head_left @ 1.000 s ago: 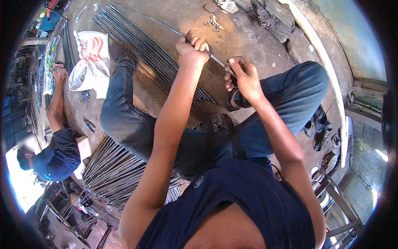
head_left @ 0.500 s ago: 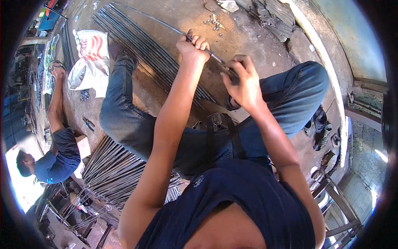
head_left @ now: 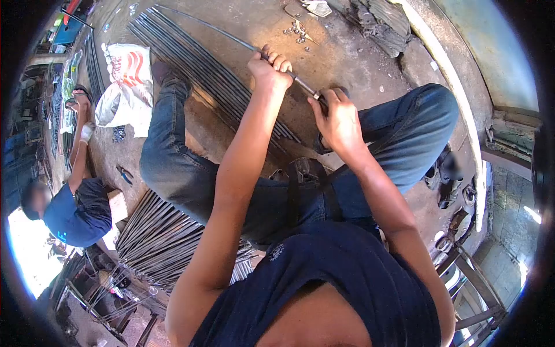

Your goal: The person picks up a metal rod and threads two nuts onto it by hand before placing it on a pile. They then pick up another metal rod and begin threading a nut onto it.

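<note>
A long thin metal rod (head_left: 222, 32) slants from the upper left down to my hands, with a paler, thicker stretch near its lower end. My left hand (head_left: 270, 70) is closed around it, fingers wrapped over the top. At the lower end, my right hand (head_left: 338, 117) is closed with its thumb and fingers around the rod's tip, which the fingers hide. Beneath the rod, a row of dark metal rods (head_left: 199, 69) lies side by side on the floor between my legs.
Small round metal pieces (head_left: 301, 39) lie on the floor ahead. Left are a white sack (head_left: 124, 95), pliers (head_left: 124, 174) and a pile of rods (head_left: 159, 234). A person in a dark shirt (head_left: 75, 217) sits at far left. A pale pole (head_left: 457, 87) lies along the right.
My right hand's fingers have closed around the rod's lower end, where they were spread before. My left hand has barely moved. The other person's arms and head have shifted.
</note>
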Action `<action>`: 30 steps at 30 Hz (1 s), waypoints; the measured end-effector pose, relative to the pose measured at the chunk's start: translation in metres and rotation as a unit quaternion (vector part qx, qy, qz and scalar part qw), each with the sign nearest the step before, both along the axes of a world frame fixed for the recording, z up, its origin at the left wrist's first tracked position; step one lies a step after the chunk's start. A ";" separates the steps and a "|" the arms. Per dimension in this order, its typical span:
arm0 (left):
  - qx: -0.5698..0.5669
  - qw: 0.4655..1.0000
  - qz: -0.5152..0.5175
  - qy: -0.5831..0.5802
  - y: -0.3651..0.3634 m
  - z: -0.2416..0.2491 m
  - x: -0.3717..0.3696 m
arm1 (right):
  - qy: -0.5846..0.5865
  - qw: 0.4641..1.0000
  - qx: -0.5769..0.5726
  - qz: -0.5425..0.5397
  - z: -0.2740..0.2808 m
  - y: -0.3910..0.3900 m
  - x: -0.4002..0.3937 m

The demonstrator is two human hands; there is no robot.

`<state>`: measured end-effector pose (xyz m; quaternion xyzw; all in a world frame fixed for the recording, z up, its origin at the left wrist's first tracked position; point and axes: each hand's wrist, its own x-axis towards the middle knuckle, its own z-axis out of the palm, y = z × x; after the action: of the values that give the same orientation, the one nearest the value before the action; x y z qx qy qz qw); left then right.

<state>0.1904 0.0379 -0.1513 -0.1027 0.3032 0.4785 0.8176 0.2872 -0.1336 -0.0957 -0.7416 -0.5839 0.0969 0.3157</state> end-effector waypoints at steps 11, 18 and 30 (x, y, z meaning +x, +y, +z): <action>-0.013 0.999 0.004 0.051 -0.003 0.000 0.003 | 0.107 0.987 -0.108 0.040 -0.017 0.006 0.016; 0.001 0.999 0.001 0.035 -0.002 -0.007 0.003 | 0.412 0.879 -0.238 0.027 -0.018 0.009 0.027; 0.003 1.000 0.011 0.015 0.011 0.032 -0.013 | 0.465 0.877 -0.109 0.053 0.018 0.004 0.049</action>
<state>0.1771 0.0489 -0.1196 -0.0961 0.3129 0.4902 0.8078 0.3361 -0.1297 -0.0775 -0.6090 -0.3936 0.5104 0.4623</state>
